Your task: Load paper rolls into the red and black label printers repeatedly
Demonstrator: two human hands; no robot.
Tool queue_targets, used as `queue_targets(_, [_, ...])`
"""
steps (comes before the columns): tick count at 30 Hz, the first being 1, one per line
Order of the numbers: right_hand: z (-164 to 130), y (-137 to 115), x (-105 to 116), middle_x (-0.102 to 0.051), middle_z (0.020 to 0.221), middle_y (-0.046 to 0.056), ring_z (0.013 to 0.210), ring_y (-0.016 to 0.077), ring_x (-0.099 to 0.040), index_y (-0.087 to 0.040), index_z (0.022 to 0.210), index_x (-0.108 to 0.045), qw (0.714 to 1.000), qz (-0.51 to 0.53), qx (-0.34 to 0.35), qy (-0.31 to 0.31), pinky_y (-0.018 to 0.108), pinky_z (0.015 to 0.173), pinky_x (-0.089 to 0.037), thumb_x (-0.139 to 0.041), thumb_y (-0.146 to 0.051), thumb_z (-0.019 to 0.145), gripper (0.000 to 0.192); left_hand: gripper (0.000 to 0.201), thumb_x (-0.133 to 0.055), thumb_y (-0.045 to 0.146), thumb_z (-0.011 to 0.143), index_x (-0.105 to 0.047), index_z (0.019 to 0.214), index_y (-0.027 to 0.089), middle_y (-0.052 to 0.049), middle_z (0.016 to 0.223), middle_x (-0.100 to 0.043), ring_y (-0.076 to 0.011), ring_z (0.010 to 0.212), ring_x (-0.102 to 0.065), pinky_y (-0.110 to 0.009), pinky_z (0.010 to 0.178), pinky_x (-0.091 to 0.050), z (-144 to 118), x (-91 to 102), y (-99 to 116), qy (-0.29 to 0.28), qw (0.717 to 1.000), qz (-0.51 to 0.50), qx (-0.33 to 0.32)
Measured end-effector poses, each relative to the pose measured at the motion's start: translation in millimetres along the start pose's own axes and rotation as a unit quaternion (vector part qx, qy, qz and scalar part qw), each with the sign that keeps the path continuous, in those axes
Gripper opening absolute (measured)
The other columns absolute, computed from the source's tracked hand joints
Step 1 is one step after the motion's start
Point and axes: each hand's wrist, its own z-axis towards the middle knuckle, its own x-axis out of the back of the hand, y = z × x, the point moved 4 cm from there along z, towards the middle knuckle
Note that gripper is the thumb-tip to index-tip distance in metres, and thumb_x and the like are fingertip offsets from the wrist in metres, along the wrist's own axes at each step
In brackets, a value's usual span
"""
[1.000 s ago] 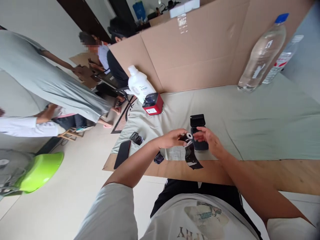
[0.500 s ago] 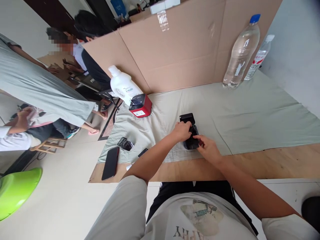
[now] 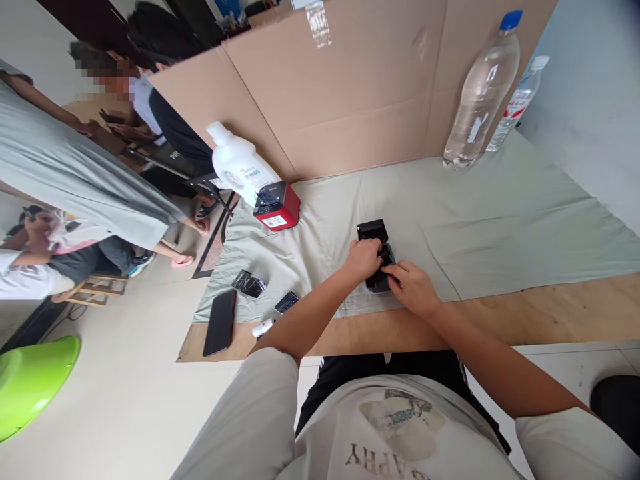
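A small black case sits on the cloth in front of me, its hinged lid raised on the far side. My left hand is closed over the case's left edge, fingers curled into the opening below the lid. From the right, my right hand reaches over the near part of the case with thumb and fingers drawn together. Whatever its fingertips pinch is too small and dark to make out. The inside of the case is largely covered by my fingers.
To the left lie a phone, two dark plastic-wrapped pieces and a small white tube. Behind them stand a red-and-black box and a white jug. Water bottles stand by the cardboard wall. Several people are at left.
My right fingers have shifted from the case's right edge inward over its opening. My left hand stays at the case. The view has shifted slightly, showing more of the white tube.
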Motion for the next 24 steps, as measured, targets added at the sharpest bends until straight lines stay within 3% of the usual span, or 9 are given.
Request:
queue_targets(2, [2, -1, 1, -0.066, 0.089, 0.008, 0.085, 0.0223, -0.062, -0.020, 0.107, -0.072, 0.999, -0.026, 0.024, -0.001, 0.035, 0.077, -0.054, -0.050, -0.016, 0.092, 0.026, 0.007, -0.066, 0.023, 0.084, -0.068, 0.090, 0.020, -0.008, 0.100, -0.070, -0.0292, 0.111, -0.057, -0.044, 0.098, -0.040, -3, -1.2, -6, 0.048, 0.998, -0.029, -0.008])
queue_targets(4, [3, -1, 3, -0.066, 0.090, 0.009, 0.087, 0.0228, -0.062, -0.020, 0.106, -0.072, 0.998, -0.042, 0.036, -0.001, 0.036, 0.078, -0.054, -0.050, -0.014, 0.092, 0.027, 0.009, -0.064, 0.027, 0.087, -0.069, 0.087, 0.020, -0.009, 0.103, -0.069, -0.0293, 0.113, -0.055, -0.046, 0.101, -0.040, -5, 1.8, -16, 0.134, 0.987, -0.085, -0.005])
queue_targets(6, [3, 1, 4, -0.066, 0.091, 0.009, 0.089, 0.0231, -0.062, -0.020, 0.104, -0.073, 0.998, -0.046, 0.040, -0.003, 0.036, 0.079, -0.054, -0.050, -0.010, 0.089, 0.029, 0.019, -0.058, 0.033, 0.091, -0.068, 0.100, 0.019, -0.011, 0.114, -0.065, -0.0281, 0.117, -0.053, -0.046, 0.105, -0.038, -6, 6.0, -31, 0.240, 0.956, -0.170, 0.013])
queue_targets(8, [3, 3, 5, -0.066, 0.093, 0.009, 0.091, 0.0231, -0.061, -0.020, 0.101, -0.073, 0.998, -0.041, 0.041, -0.009, 0.036, 0.080, -0.054, -0.050, -0.005, 0.084, 0.032, 0.034, -0.051, 0.042, 0.095, -0.062, 0.118, 0.019, -0.014, 0.127, -0.059, -0.0267, 0.125, -0.050, -0.044, 0.109, -0.037, -3, 4.4, -47, 0.304, 0.909, -0.283, 0.037])
queue_targets(12, [5, 13, 9, -0.067, 0.093, 0.008, 0.091, 0.0219, -0.062, -0.021, 0.091, -0.072, 1.000, 0.025, 0.012, -0.003, 0.036, 0.082, -0.054, -0.046, -0.005, 0.080, 0.033, 0.052, -0.032, 0.059, 0.099, -0.052, 0.130, 0.023, -0.011, 0.133, -0.057, -0.0221, 0.128, -0.052, -0.040, 0.108, -0.040, 3, -20.6, -55, 0.256, 0.825, -0.499, 0.064])
queue_targets(16, [25, 36, 6, -0.067, 0.098, 0.010, 0.092, 0.0223, -0.063, -0.021, 0.098, -0.068, 0.986, 0.112, -0.097, 0.079, 0.039, 0.083, -0.054, -0.047, -0.022, 0.088, 0.024, 0.056, -0.029, 0.065, 0.097, -0.057, 0.114, 0.020, -0.011, 0.110, -0.066, -0.0219, 0.111, -0.061, -0.043, 0.104, -0.044, -14, -42.3, -41, 0.285, 0.786, -0.548, 0.021])
queue_targets(19, [43, 53, -11, -0.067, 0.110, 0.014, 0.100, 0.0249, -0.063, -0.019, 0.108, -0.065, 0.962, 0.166, -0.177, 0.123, 0.043, 0.085, -0.053, -0.047, -0.040, 0.089, 0.033, 0.045, -0.042, 0.060, 0.095, -0.056, 0.108, 0.020, -0.011, 0.108, -0.066, -0.0215, 0.109, -0.062, -0.042, 0.105, -0.045, -25, -57.5, -37, 0.317, 0.774, -0.548, 0.010])
queue_targets(24, [49, 61, -43, -0.067, 0.123, 0.014, 0.116, 0.0288, -0.059, -0.020, 0.118, -0.063, 0.954, 0.208, -0.198, 0.080, 0.050, 0.101, -0.046, -0.052, -0.052, 0.085, 0.047, 0.049, -0.055, 0.053, 0.090, -0.051, 0.125, 0.019, -0.014, 0.130, -0.057, -0.0251, 0.126, -0.054, -0.044, 0.111, -0.041, -22, -80.1, -45, 0.293, 0.789, -0.540, 0.038])
